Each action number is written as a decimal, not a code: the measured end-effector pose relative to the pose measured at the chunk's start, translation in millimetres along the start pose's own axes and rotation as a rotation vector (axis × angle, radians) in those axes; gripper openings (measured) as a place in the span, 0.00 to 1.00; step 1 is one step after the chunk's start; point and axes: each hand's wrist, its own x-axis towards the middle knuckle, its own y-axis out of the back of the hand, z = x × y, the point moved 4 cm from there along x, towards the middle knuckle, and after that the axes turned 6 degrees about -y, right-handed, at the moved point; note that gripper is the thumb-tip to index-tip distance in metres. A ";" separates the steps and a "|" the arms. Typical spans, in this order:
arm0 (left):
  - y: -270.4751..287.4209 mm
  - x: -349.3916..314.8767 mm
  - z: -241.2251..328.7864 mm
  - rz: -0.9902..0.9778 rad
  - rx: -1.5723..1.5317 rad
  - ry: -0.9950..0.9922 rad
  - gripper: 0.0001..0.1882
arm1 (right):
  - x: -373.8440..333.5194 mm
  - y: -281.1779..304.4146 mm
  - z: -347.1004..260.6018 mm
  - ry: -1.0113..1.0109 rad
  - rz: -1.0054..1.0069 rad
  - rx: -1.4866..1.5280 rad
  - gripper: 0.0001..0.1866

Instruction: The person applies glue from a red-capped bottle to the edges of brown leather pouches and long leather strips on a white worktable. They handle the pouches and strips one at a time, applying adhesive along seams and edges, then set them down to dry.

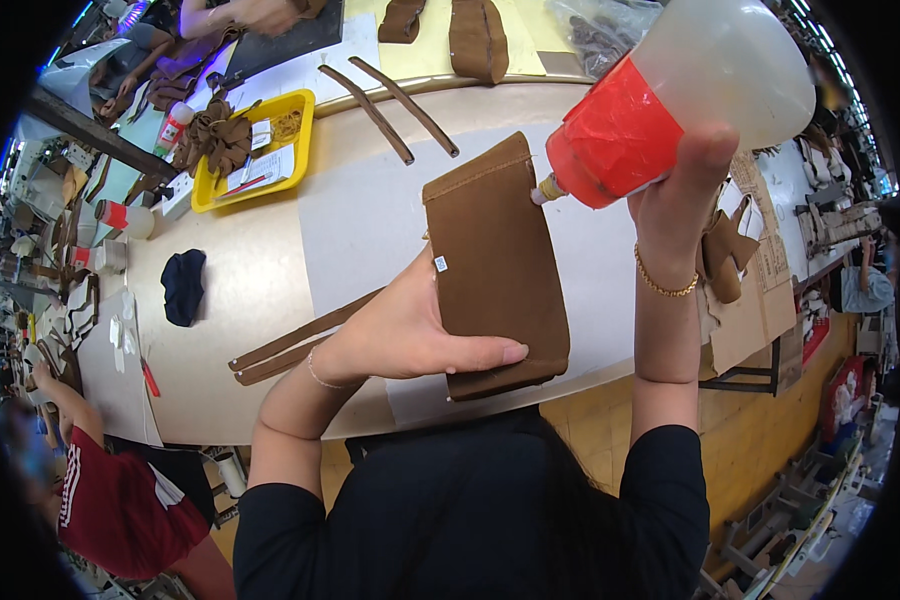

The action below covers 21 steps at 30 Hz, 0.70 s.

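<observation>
A flat brown leather piece [498,270] with a stitched upper edge and a small white sticker is tilted up above the table. My left hand [410,325] is closed on its left side, thumb across the front near the lower edge, other fingers hidden behind. In my right hand [682,195] is a squeeze bottle [620,130], translucent with a red band, held upside down. Its narrow nozzle points at the upper right edge of the leather piece, touching or very close to it. Beside my left forearm lie brown straps [295,345].
A yellow tray [305,150] with brown pieces stands at the far left, a dark blue cloth [183,287] nearer. Two more brown strips [400,105] lie ahead. Cardboard [760,300] is at the right. Other people work at the left and far side.
</observation>
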 end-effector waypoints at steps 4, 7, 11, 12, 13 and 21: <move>-0.5 0.2 2.6 0.021 -0.041 -0.005 0.41 | -6.9 -0.5 -2.9 -0.007 0.007 -0.030 0.49; 0.1 0.5 6.4 0.045 -0.054 -0.013 0.39 | -13.0 -1.6 -3.7 -0.020 0.011 -0.063 0.50; 2.4 1.6 6.7 0.051 -0.021 -0.041 0.37 | -23.0 -2.2 -4.5 -0.054 0.007 -0.052 0.51; 3.3 2.2 4.3 0.053 -0.004 -0.060 0.37 | -25.9 -1.2 -4.2 -0.064 0.004 -0.022 0.52; 3.7 2.4 3.4 0.056 0.012 -0.079 0.37 | -30.9 7.6 4.3 -0.079 -0.021 0.031 0.53; 1.2 1.9 4.7 0.082 -0.078 -0.020 0.36 | -11.8 9.5 11.6 -0.238 0.012 0.186 0.48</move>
